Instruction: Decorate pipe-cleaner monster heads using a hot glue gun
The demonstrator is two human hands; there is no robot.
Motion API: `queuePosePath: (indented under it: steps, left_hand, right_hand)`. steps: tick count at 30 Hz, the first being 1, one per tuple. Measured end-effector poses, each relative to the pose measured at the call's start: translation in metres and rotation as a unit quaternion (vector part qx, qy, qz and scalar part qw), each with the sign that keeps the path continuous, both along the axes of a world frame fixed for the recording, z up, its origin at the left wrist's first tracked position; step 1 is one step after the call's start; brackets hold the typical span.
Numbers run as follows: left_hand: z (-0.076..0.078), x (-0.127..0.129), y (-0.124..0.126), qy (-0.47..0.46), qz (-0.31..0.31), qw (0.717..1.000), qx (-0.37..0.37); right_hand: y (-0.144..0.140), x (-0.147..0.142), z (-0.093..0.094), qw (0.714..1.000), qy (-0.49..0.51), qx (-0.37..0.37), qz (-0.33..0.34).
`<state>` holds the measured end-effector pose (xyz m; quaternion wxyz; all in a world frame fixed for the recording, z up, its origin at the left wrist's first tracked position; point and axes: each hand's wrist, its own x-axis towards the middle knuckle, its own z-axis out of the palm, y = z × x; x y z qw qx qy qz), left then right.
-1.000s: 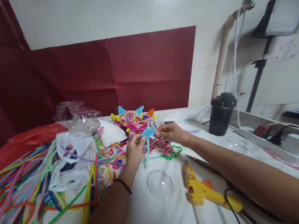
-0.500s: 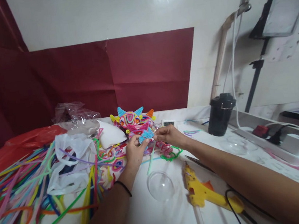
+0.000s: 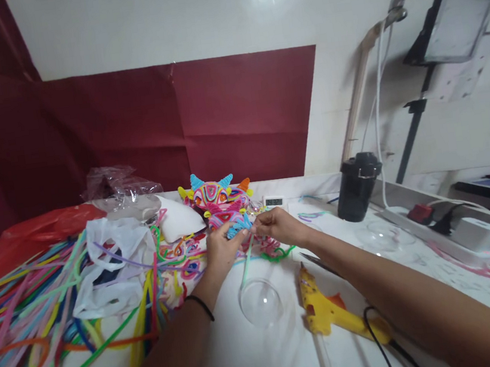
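Blue pipe-cleaner piece (image 3: 239,226) is pinched between left hand (image 3: 220,252) and right hand (image 3: 277,225), being shaped, judging by the grip. Glue gun (image 3: 330,315) lies at 5 o'clock; a steady pinch is needed next.

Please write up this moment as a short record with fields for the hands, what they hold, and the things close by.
left hand: left hand pinches the blue zigzag-bent pipe cleaner
right hand: right hand pinches the same piece from the other side
near: clear plastic half-dome, yellow glue gun
behind: colourful spiked pipe-cleaner figure
left side: heap of loose coloured pipe cleaners
surface: white table
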<state>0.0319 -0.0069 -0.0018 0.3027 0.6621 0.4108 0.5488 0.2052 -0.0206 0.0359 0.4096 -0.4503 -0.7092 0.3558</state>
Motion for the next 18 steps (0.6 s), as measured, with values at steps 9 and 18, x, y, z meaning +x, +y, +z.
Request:
queuePosePath:
  steps: [9, 18]
  left_hand:
    - [0.008, 0.002, -0.01, 0.036, 0.011, 0.998, 0.057]
    - [-0.002, 0.004, 0.006, -0.013, -0.072, 0.997, 0.007]
  right_hand:
    - [-0.011, -0.001, 0.002, 0.983, 0.102, -0.154, -0.012]
    - [-0.017, 0.003, 0.01, 0.961, 0.21, -0.173, -0.041]
